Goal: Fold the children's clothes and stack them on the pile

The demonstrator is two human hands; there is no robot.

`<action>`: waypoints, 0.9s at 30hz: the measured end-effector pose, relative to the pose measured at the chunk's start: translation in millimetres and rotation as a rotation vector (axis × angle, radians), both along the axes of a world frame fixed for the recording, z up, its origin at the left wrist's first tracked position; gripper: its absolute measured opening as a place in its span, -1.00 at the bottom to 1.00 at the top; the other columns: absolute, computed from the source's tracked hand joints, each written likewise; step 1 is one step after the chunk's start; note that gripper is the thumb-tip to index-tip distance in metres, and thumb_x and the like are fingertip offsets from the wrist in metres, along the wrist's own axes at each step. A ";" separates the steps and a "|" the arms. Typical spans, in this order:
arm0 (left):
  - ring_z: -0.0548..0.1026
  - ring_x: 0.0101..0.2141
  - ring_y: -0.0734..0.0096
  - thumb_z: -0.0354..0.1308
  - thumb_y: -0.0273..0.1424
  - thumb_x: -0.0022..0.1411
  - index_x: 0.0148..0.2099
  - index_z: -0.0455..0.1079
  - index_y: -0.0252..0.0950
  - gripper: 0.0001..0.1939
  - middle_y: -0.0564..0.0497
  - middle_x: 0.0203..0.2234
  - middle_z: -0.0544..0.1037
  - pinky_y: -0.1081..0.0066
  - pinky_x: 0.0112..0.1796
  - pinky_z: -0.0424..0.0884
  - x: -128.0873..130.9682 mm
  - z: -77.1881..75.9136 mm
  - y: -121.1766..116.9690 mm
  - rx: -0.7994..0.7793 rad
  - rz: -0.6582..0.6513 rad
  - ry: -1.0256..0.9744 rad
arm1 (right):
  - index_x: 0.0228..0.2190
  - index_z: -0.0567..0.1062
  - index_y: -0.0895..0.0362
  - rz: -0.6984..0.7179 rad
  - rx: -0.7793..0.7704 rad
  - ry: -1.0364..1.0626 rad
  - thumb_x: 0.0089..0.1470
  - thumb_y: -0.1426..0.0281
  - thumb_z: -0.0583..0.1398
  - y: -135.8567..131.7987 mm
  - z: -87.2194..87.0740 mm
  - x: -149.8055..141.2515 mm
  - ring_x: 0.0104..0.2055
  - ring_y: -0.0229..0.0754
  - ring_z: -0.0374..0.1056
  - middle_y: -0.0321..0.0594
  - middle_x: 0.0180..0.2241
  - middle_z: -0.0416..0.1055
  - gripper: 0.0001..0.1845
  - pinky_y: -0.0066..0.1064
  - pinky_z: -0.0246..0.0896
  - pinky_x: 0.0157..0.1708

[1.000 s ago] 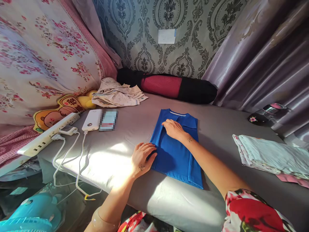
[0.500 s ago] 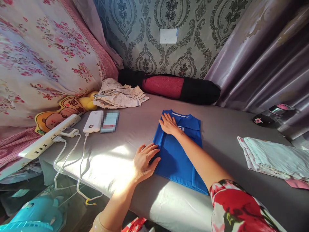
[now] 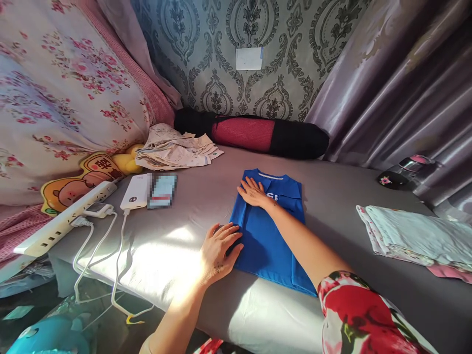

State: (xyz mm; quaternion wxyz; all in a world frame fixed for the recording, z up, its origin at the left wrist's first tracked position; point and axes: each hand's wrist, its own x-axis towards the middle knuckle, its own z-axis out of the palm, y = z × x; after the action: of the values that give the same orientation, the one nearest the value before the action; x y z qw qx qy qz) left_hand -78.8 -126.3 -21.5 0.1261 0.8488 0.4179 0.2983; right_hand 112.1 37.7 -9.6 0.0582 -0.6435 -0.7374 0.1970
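Observation:
A blue shirt (image 3: 271, 246) lies folded into a long panel on the grey sheet, its collar toward the wall and white lettering partly covered by my arm. My right hand (image 3: 254, 191) rests flat on the shirt's upper left part, fingers spread, with the forearm crossing over the cloth. At the shirt's left edge lies my left hand (image 3: 220, 250), palm down with fingers apart, the fingertips touching the side of the fabric. Neither hand grips anything.
Left are a white power strip (image 3: 66, 219), a power bank (image 3: 135, 191) with cables and a phone (image 3: 162, 191). Behind lie crumpled pale cloths (image 3: 177, 147) and a black-and-red roll (image 3: 250, 135). Folded cloths (image 3: 416, 236) and a dark bottle (image 3: 400, 172) sit right.
The whole view has shifted slightly, so things appear a little further left. Both hands keep nearly the same place on the shirt.

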 end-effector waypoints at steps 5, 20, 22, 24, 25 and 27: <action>0.49 0.08 0.14 0.07 -0.30 0.36 -0.03 0.52 -0.18 -0.76 -0.05 -0.01 0.59 -0.01 0.18 0.27 -0.5 -1.4 0.6 0.040 0.015 -0.021 | 0.27 0.25 0.08 -0.098 0.148 0.211 0.33 0.27 -0.03 16.6 14.4 23.7 0.32 -0.22 0.11 -0.14 0.30 0.20 -0.48 -0.34 -0.02 0.27; 0.53 0.03 0.16 0.04 -0.42 0.38 -0.11 0.53 -0.20 -0.79 -0.03 -0.09 0.63 0.05 0.13 0.33 1.1 -1.4 2.1 0.134 0.108 -0.085 | -0.39 0.61 0.14 -0.628 0.279 0.086 0.02 0.30 0.27 25.3 0.8 76.7 -0.14 -0.08 0.43 -0.11 -0.25 0.55 -0.83 -0.41 0.30 -0.28; 0.53 0.03 0.16 0.04 -0.43 0.38 -0.11 0.53 -0.20 -0.78 -0.03 -0.09 0.63 0.04 0.13 0.33 1.2 -0.4 1.9 0.132 0.117 -0.084 | -0.41 0.60 0.14 -0.636 0.286 0.083 -0.02 0.30 0.29 27.8 0.6 74.4 -0.13 -0.07 0.42 -0.11 -0.25 0.55 -0.84 -0.40 0.30 -0.26; 0.53 0.02 0.16 0.05 -0.43 0.37 -0.12 0.53 -0.20 -0.79 -0.03 -0.10 0.64 0.04 0.12 0.34 1.4 0.3 1.8 0.137 0.123 -0.088 | -0.43 0.59 0.13 -0.634 0.296 0.086 -0.03 0.33 0.30 29.6 1.9 71.8 -0.10 -0.05 0.41 -0.11 -0.25 0.55 -0.88 -0.37 0.30 -0.22; 0.54 0.02 0.15 0.05 -0.43 0.37 -0.12 0.53 -0.20 -0.79 -0.03 -0.11 0.64 0.04 0.12 0.34 1.5 0.5 1.8 0.143 0.124 -0.090 | -0.43 0.59 0.13 -0.631 0.305 0.089 -0.02 0.34 0.30 30.1 2.9 70.4 -0.09 -0.05 0.41 -0.11 -0.24 0.55 -0.88 -0.35 0.30 -0.20; 0.54 0.01 0.15 0.05 -0.43 0.36 -0.12 0.53 -0.20 -0.79 -0.03 -0.11 0.64 0.04 0.12 0.35 1.6 0.4 2.0 0.149 0.126 -0.091 | -0.40 0.58 0.12 -0.623 0.333 0.105 0.00 0.33 0.28 30.0 5.5 66.7 -0.06 -0.04 0.40 -0.11 -0.20 0.54 -0.88 -0.32 0.29 -0.16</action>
State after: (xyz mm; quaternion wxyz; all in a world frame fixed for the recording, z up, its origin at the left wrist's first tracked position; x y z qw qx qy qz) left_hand -77.2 -124.3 -21.1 0.0628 0.8134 0.4410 0.3742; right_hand 178.8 67.6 -4.1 0.2574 -0.8080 -0.5240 0.0796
